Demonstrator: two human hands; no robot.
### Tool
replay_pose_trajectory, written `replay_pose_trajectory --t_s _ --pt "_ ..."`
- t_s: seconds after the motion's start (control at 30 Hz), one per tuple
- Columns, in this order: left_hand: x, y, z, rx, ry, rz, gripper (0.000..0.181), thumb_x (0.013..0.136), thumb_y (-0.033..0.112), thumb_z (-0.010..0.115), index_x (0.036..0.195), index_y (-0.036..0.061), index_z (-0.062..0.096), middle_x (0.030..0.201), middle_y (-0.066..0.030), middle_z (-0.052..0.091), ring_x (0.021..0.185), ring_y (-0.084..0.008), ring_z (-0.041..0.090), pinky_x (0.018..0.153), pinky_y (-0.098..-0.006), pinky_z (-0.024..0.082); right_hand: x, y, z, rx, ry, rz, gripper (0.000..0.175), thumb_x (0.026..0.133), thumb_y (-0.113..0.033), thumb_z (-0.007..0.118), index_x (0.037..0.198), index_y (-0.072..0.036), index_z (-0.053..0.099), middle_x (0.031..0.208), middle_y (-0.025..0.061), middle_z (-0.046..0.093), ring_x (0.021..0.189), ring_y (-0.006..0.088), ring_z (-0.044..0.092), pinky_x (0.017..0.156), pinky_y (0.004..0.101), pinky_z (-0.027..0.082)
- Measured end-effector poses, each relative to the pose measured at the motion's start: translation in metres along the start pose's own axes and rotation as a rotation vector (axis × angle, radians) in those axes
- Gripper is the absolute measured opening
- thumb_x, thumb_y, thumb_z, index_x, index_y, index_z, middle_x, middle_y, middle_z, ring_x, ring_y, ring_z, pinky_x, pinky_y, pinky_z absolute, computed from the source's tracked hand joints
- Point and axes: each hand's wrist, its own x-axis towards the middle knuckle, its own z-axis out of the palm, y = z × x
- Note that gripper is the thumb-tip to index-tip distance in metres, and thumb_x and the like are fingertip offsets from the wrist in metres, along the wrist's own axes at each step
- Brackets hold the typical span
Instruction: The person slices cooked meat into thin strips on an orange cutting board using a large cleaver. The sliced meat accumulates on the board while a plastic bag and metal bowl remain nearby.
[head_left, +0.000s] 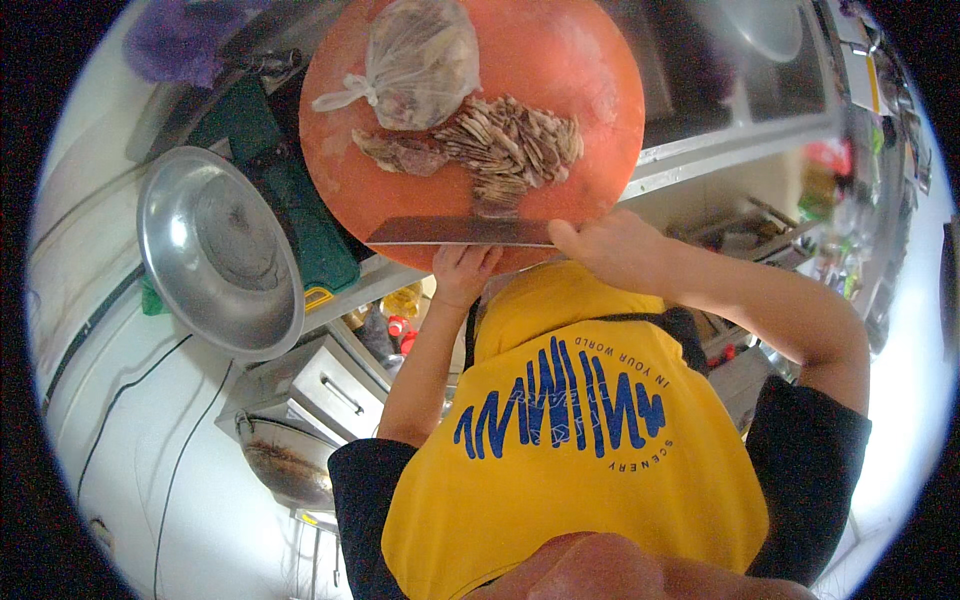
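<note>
A round orange cutting board lies before me. My right hand grips a broad-bladed kitchen knife by its handle end, with the blade across the near part of the board. My left hand is close behind the blade, fingertips at its near side. The blade partly hides those fingers, so whether they hold anything is unclear. Beyond the knife is a heap of thin slices of what looks like cooked meat, some reaching toward the blade. An unsliced chunk adjoins them at left. Behind sits a knotted clear plastic bag of similar pieces.
A wide metal basin stands left of the board, by a dark green board or mat. A metal counter edge runs to the right. A used wok is at lower left. Another metal bowl is at upper right.
</note>
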Motion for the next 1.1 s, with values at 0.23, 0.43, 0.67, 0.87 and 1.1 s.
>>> replay_pose_trajectory --t_s 0.23,0.43,0.67,0.87,1.1 --pt "0.004 0.001 -0.002 -0.038 -0.047 -0.025 0.021 0.065 0.012 0.073 0.083 0.0126 0.064 0.093 -0.0062 0.06 0.083 -0.0263 0.059 0.071 -0.0358 0.05 0.032 -0.003 -0.001 0.031 0.01 -0.032 0.018 0.083 -0.014 0.043 0.097 -0.004 0.039 0.065 0.0183 0.06 0.063 0.0356 0.062 0.051 0.046 0.049" --pt "0.013 0.006 -0.005 -0.121 -0.04 -0.059 0.022 0.065 0.01 0.073 0.085 0.0104 0.063 0.089 -0.008 0.059 0.078 -0.0278 0.058 0.066 -0.0352 0.05 0.041 0.005 0.001 0.151 0.188 0.05 0.02 0.084 -0.016 0.042 0.1 -0.005 0.038 0.068 0.0198 0.061 0.064 0.037 0.063 0.052 0.0473 0.049" --pt "-0.014 -0.005 0.003 0.061 -0.076 0.027 0.022 0.068 0.014 0.072 0.088 0.0117 0.064 0.094 -0.0067 0.06 0.081 -0.0259 0.059 0.069 -0.0371 0.05 -0.013 -0.01 -0.005 0.121 0.163 0.027 0.017 0.079 -0.011 0.046 0.093 -0.004 0.039 0.066 0.017 0.059 0.065 0.0354 0.061 0.054 0.0452 0.048" --pt "-0.013 -0.004 0.005 0.038 -0.037 0.027 0.029 0.067 0.014 0.072 0.095 0.0121 0.065 0.1 -0.0056 0.06 0.09 -0.0261 0.059 0.075 -0.0392 0.049 -0.022 -0.008 -0.007 -0.034 0.112 -0.008 0.013 0.078 -0.01 0.046 0.087 -0.003 0.039 0.064 0.0146 0.058 0.064 0.0329 0.061 0.053 0.0419 0.048" --pt "-0.051 -0.026 0.021 0.193 -0.136 0.064 0.033 0.065 0.017 0.074 0.097 0.0157 0.064 0.101 -0.0065 0.058 0.09 -0.0267 0.059 0.078 -0.0411 0.048 -0.019 -0.011 -0.016 -0.071 0.072 -0.009 0.012 0.079 -0.011 0.045 0.087 -0.004 0.04 0.066 0.015 0.058 0.064 0.032 0.062 0.053 0.041 0.049"
